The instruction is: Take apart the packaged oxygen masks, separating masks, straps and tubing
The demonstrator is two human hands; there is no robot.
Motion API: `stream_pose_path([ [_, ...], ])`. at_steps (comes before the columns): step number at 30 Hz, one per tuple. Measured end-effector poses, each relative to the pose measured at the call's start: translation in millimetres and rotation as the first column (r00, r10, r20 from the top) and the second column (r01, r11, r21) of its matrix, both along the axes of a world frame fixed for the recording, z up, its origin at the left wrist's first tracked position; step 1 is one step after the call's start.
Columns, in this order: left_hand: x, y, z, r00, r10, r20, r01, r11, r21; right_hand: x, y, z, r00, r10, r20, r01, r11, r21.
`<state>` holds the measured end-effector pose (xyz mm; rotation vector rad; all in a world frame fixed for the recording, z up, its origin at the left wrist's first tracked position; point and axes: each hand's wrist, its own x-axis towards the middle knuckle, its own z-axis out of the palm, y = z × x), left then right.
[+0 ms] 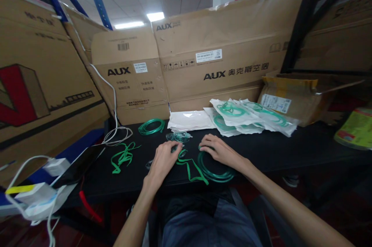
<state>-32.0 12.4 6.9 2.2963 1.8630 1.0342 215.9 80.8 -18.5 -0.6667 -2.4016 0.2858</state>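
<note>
My left hand [163, 159] lies knuckles-up on the black table [276, 148], its curled fingertips touching a clear mask piece and the end of a green strap [190, 167]. To its right, my right hand [218, 150] rests on a coil of green tubing [214, 171] at the near edge, with the fingers bent down onto the coil's top. Just beyond both hands sits a clear plastic mask [178, 137]. What either hand pinches, if anything, is hidden under the fingers.
A second green tubing coil [151, 126] and loose green straps [123, 156] lie to the left. Empty white bags [189, 120] and sealed bags with green tubing [250, 117] are stacked behind. Cardboard boxes [215, 57] wall the table. A black phone [77, 166] and white cables [116, 132] are far left.
</note>
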Motion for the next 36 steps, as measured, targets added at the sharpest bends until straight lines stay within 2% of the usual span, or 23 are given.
stream_pose_path([
  [6, 6.3, -6.2, 11.3, 0.997, 0.043, -0.064, -0.038, 0.996, 0.076, 2.2, 0.7, 5.0, 0.998, -0.014, 0.067, 0.013, 1.0, 0.016],
  [10, 25.8, -13.5, 17.0, 0.996, -0.053, -0.075, 0.064, 0.987, 0.15, 2.1, 1.5, 14.9, 0.991, 0.01, 0.137, -0.011, 1.0, 0.001],
  [14, 49.3, -13.9, 15.1, 0.977, -0.168, -0.135, 0.175, 0.984, 0.042, 9.9, 0.9, 28.0, 0.996, 0.015, 0.092, -0.014, 1.0, -0.017],
  [19, 73.6, -2.3, 18.3, 0.908, -0.249, -0.338, 0.216, 0.968, -0.131, 39.8, -9.2, 35.2, 0.982, -0.179, -0.054, 0.176, 0.983, -0.06],
  [22, 82.9, 7.0, 22.4, 0.861, -0.302, -0.41, 0.24, 0.951, -0.195, 58.2, -17.4, 30.1, 0.951, -0.309, -0.019, 0.305, 0.945, -0.119],
  [25, 87.2, 14.9, 25.3, 0.826, -0.337, -0.451, 0.252, 0.938, -0.239, 65.4, -23.9, 20.0, 0.931, -0.36, 0.055, 0.364, 0.923, -0.125],
  [32, 88.1, 25.8, 30.7, 0.752, -0.377, -0.541, 0.266, 0.924, -0.274, 43.1, -25.2, 1.0, 0.902, -0.402, 0.155, 0.395, 0.916, 0.076],
  [36, 90.1, 29.8, 28.6, 0.749, -0.366, -0.552, 0.257, 0.929, -0.266, 33.2, -20.8, -2.2, 0.895, -0.4, 0.198, 0.382, 0.916, 0.125],
])
